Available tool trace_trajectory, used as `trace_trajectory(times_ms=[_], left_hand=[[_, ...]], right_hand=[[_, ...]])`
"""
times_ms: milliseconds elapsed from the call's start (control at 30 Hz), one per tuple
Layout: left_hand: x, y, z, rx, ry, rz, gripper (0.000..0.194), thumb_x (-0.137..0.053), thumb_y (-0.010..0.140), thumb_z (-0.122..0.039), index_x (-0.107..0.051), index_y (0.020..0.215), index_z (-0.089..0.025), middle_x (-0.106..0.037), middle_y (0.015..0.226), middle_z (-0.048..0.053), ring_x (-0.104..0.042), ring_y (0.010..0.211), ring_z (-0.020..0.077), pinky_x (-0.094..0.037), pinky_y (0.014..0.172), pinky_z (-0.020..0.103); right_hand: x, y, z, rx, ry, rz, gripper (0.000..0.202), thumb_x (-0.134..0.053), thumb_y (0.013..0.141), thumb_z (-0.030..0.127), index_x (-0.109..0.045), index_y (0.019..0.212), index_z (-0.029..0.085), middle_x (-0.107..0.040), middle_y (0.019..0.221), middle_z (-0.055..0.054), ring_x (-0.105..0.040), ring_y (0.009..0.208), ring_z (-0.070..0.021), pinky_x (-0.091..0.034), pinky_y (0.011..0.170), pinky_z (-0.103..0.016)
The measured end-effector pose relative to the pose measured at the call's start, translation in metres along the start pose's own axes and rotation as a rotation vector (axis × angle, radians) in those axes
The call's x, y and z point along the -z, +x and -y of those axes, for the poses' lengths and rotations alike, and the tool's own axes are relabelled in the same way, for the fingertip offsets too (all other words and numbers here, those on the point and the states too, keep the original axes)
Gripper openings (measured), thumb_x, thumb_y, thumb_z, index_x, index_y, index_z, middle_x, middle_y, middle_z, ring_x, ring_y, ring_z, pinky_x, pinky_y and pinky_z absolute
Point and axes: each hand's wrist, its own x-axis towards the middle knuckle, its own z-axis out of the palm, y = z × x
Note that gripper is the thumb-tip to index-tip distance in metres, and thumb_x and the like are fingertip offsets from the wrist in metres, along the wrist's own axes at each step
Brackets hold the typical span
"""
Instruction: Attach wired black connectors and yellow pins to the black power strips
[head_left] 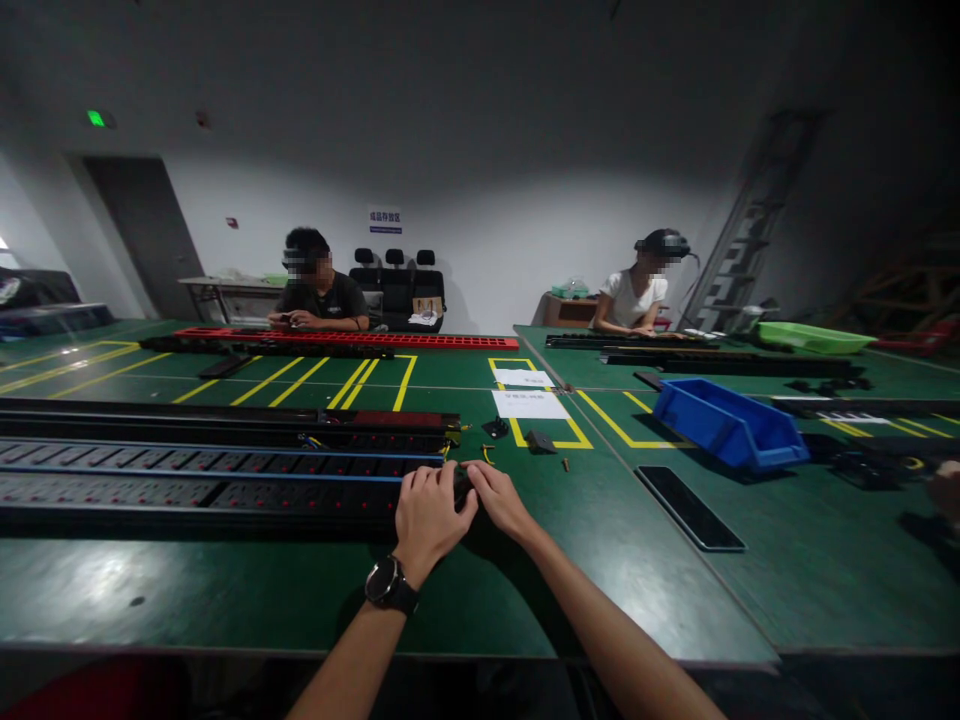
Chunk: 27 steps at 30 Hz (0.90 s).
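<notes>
Stretching across the whole view, the green counter [247, 592] bears everything else, its yellow lines [406, 384] probably there to mark out places for parts. Long black strips lie side by side on its near left, the front strip [292, 497] dotted with red; they run lengthwise, presumably so that their right ends come within easy reach. Farther back, the red rail [450, 342] lies roughly parallel to them. Off to the right sits the blue bin [727, 425], likely put there to be near without crowding the arms. Two white sheets, the closer being the printed sheet [529, 404], rest flat beyond the hands. The left hand [431, 512] is palm down over the front strip's right end, fingers bent and thumb apart, seemingly steadying it; the right hand [496, 497] comes in from the other side, fingers close together, at a small dark piece [462, 486] by that end. So the strip extends leftward from the hands, its end between and partly under them; fingertips are too hidden to tell how firmly either grips. The phone [690, 507] lies well to their right. Just beyond them are a black bracket [540, 441] and, smallest, a brass-coloured screw [566, 464].
</notes>
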Motion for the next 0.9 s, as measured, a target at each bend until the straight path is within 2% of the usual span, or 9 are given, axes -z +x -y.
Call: trace_trajectory(times_ms=[233,467,700,900], left_hand=[[-0.002,0.0,0.0,0.007,0.016,-0.002,0.043,-0.053,0.095,-0.045,-0.062,0.128,-0.018,-0.074,0.111,0.012,-0.061,0.107,0.0303,-0.039,0.097,0.046],[-0.003,0.0,0.001,0.0,0.017,-0.008,0.045,-0.053,0.096,-0.046,-0.062,0.129,-0.016,-0.073,0.111,0.012,-0.06,0.107,0.0303,-0.04,0.096,0.046],[-0.003,0.0,0.002,-0.001,0.02,-0.008,0.046,-0.051,0.097,-0.046,-0.062,0.129,-0.016,-0.073,0.111,0.012,-0.061,0.106,0.0304,-0.04,0.095,0.046],[-0.003,0.0,0.002,0.001,0.014,-0.008,0.047,-0.051,0.096,-0.046,-0.062,0.13,-0.016,-0.073,0.112,0.013,-0.061,0.107,0.0308,-0.04,0.095,0.046]], right_hand=[[0.001,0.003,-0.003,0.008,-0.022,-0.038,0.043,-0.042,0.1,0.05,-0.072,0.108,0.021,-0.076,0.103,-0.007,-0.069,0.097,-0.0247,-0.051,0.088,-0.036],[0.004,0.012,-0.016,-0.085,0.017,-0.11,0.039,-0.049,0.093,0.046,-0.073,0.098,0.017,-0.074,0.086,-0.007,-0.069,0.079,-0.0241,-0.053,0.079,-0.036],[0.001,0.011,-0.017,-0.022,-0.022,-0.101,0.031,-0.052,0.092,0.04,-0.074,0.097,0.019,-0.076,0.097,-0.008,-0.071,0.091,-0.0241,-0.053,0.085,-0.037],[0.001,0.012,-0.017,-0.032,-0.022,-0.103,0.03,-0.052,0.091,0.04,-0.074,0.096,0.02,-0.077,0.095,-0.006,-0.071,0.087,-0.0233,-0.055,0.082,-0.036]])
